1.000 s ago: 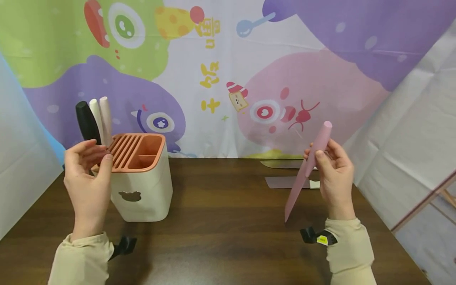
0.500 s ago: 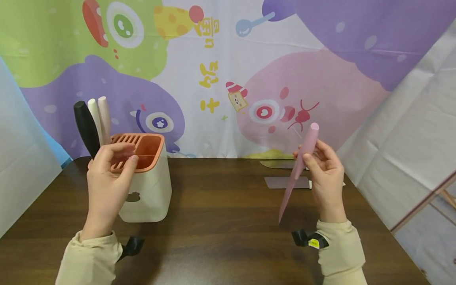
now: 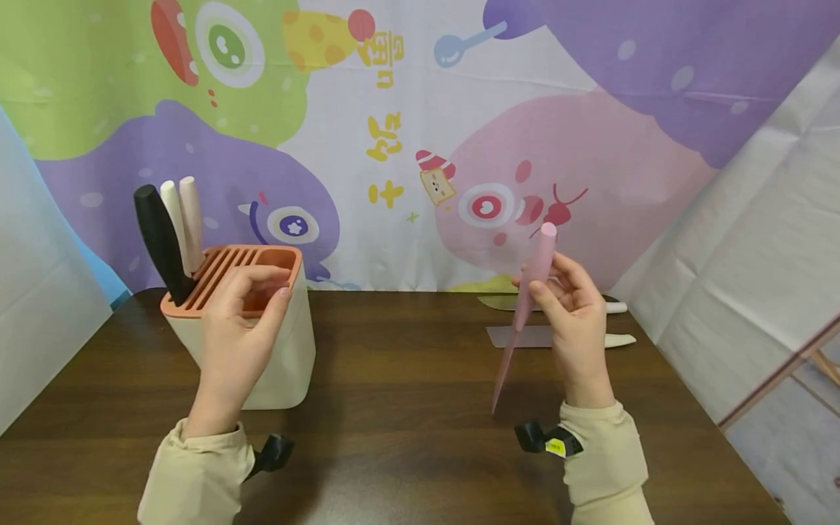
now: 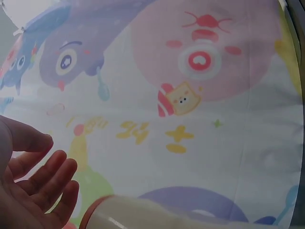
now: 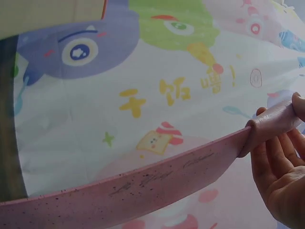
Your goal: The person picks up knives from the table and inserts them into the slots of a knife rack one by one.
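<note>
My right hand (image 3: pixel 577 332) pinches a pink knife (image 3: pixel 539 266) by its handle, the blade hanging downward above the table. In the right wrist view the knife's speckled pink blade (image 5: pixel 157 186) stretches across the lower frame. My left hand (image 3: pixel 239 339) holds nothing; its fingers are relaxed and slightly bent, in front of the knife block (image 3: pixel 289 364). The block is cream with an orange slotted top. A black-handled knife (image 3: pixel 159 237), a white handle (image 3: pixel 174 219) and a pale pink handle (image 3: pixel 191 219) stand in its slots. The left wrist view shows the left hand (image 4: pixel 40 179) with apart fingers.
Two knives with white handles lie on the brown table (image 3: pixel 407 437) at the back right: a pointed knife (image 3: pixel 615 307) and, nearer, a broad cleaver (image 3: pixel 518 336). A cartoon-print cloth (image 3: pixel 407 240) hangs behind the table.
My left hand has moved right, from beside the knife handles to the front of the block. My right hand has carried the pink knife left, uncovering the two white handles.
</note>
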`<act>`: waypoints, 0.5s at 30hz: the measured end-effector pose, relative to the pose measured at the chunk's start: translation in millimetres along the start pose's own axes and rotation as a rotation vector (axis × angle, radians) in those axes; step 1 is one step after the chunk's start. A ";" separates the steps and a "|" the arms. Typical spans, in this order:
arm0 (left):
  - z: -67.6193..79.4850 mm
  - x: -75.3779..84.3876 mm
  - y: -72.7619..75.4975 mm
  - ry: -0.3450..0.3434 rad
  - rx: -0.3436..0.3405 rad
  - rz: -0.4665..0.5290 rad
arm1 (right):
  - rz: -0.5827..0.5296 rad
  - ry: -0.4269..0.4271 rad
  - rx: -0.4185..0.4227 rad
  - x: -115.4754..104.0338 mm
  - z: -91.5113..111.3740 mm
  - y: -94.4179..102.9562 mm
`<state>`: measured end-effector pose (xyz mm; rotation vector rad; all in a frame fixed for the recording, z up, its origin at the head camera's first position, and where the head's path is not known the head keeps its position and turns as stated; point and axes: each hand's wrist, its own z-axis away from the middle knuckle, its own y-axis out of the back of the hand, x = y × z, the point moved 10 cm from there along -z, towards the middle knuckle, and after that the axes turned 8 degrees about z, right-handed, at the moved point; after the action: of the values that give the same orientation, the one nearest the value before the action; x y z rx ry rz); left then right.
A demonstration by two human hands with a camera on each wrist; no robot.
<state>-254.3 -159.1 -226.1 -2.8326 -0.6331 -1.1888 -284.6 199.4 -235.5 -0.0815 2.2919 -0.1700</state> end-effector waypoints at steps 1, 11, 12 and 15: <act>-0.1 0.0 -2.5 0.004 -0.009 0.004 | 0.001 -0.005 -0.002 0.7 0.4 -2.1; 1.0 4.5 -24.4 0.019 -0.074 0.062 | 0.016 -0.034 -0.045 4.4 3.7 -25.4; 1.3 6.0 -26.7 0.004 -0.079 0.066 | 0.019 -0.038 -0.046 5.0 4.0 -27.1; 1.9 10.4 -33.9 -0.043 -0.095 0.074 | 0.050 -0.040 -0.046 5.8 5.1 -32.8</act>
<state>-258.9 -123.9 -225.4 -2.9381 -0.4817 -1.1806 -284.5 165.8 -238.2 -0.0505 2.2558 -0.0885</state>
